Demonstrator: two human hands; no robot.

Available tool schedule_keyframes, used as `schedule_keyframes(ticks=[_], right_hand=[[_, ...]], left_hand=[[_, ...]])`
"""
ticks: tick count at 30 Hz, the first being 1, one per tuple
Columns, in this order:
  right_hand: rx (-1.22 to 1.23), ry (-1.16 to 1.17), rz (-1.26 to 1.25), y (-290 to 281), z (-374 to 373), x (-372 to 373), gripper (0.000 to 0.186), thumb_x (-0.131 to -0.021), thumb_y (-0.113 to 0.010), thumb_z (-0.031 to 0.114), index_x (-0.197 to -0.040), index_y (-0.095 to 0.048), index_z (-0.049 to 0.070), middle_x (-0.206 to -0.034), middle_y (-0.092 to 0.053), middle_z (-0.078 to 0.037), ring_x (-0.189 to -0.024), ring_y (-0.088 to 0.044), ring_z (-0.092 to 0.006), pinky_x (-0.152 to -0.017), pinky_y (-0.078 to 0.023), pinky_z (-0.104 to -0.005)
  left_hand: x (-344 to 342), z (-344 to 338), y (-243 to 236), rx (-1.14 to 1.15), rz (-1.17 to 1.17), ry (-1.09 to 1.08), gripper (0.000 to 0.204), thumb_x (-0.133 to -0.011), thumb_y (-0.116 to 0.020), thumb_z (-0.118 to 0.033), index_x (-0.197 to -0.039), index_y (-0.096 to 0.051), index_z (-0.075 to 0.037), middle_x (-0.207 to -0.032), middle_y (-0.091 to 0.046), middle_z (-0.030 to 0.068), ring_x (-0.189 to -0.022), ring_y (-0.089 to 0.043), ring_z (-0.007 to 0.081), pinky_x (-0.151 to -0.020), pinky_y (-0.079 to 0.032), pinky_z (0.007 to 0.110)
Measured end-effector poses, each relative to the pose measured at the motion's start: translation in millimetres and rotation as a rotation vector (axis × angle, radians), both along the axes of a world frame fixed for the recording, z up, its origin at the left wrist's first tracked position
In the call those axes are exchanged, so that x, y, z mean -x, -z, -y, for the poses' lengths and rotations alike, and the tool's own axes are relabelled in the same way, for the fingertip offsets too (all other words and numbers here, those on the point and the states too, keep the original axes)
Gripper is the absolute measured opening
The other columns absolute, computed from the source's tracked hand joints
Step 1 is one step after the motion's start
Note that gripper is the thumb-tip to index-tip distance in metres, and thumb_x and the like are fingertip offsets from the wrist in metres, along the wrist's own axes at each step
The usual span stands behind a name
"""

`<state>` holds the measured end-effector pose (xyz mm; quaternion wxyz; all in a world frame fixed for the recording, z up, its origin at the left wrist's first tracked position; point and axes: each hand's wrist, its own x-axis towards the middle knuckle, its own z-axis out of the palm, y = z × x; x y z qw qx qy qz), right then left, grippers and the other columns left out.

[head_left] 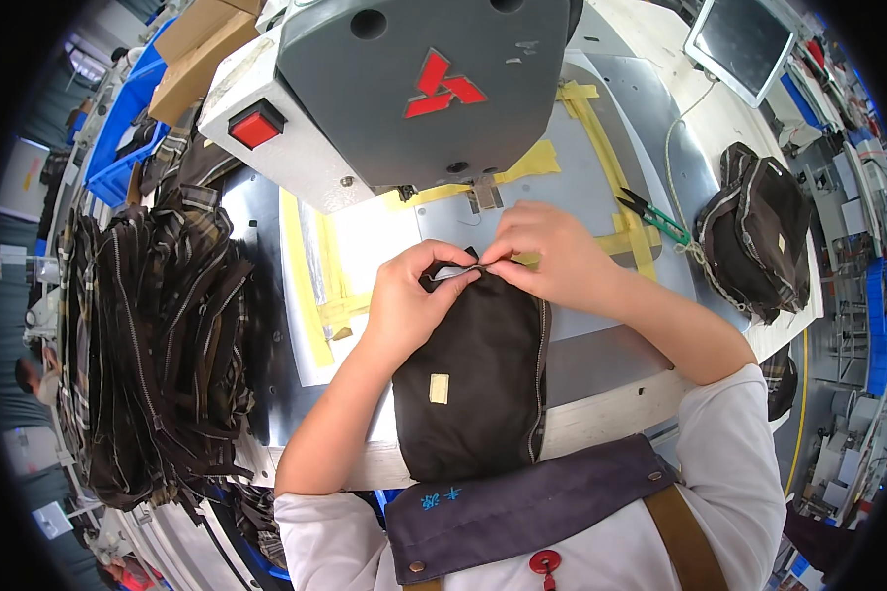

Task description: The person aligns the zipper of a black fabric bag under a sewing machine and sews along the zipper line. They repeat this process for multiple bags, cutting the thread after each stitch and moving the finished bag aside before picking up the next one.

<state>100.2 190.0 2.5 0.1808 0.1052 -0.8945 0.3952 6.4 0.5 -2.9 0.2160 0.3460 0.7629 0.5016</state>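
A dark brown fabric pouch (473, 374) with a zipper down its right side and a small cream label hangs toward me over the table's front edge. My left hand (411, 295) pinches its upper edge, where a pale strip shows between thumb and finger. My right hand (552, 258) pinches the same edge just to the right, the fingertips of both hands nearly touching. Right above my hands is the sewing machine's head (434, 89), grey with a red emblem, its presser foot (485, 194) a little beyond the pouch.
A heap of dark zippered fabric pieces (158, 335) lies at the left. Green-handled thread snips (655, 217) rest on the metal plate. More sewn pouches (757, 233) are stacked at the right, near a tablet screen (742, 44). Blue bins (126, 158) and a cardboard box (197, 44) stand far left.
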Motion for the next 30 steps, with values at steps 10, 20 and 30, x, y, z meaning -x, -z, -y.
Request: schedule_keyframes(ticks=[10,20,30], right_hand=[[0.081,0.002,0.085,2,0,1,0.007,-0.078,-0.070,0.010,-0.084,-0.068,0.006,-0.079,-0.061,-0.004,-0.077,-0.059,-0.0216,-0.070,-0.048,-0.0347],[0.383,-0.017,0.517,-1,-7,7,0.015,-0.088,-0.066,0.019,-0.089,-0.068,0.004,-0.081,-0.065,-0.007,-0.074,-0.060,-0.0161,-0.070,-0.047,-0.0304],[0.439,0.025,0.480,5,6,-4,0.013,-0.091,-0.065,0.012,-0.096,-0.064,0.000,-0.084,-0.064,-0.004,-0.077,-0.058,-0.0085,-0.069,-0.047,-0.0248]], left_hand=[[-2,-2,-3,-0.036,0.004,-0.017,0.016,-0.079,-0.075,0.001,-0.092,-0.067,-0.001,-0.089,-0.069,0.0044,-0.087,-0.065,0.0122,-0.081,-0.051,0.026],[-1,0,-2,-0.099,-0.101,0.069,0.011,-0.077,-0.076,0.001,-0.083,-0.067,0.000,-0.083,-0.068,0.0045,-0.077,-0.063,0.0133,-0.075,-0.049,0.026],[-4,-1,-3,0.072,0.000,-0.030,0.009,-0.081,-0.074,-0.004,-0.085,-0.067,-0.001,-0.080,-0.069,0.0042,-0.074,-0.061,0.0090,-0.071,-0.049,0.025]])
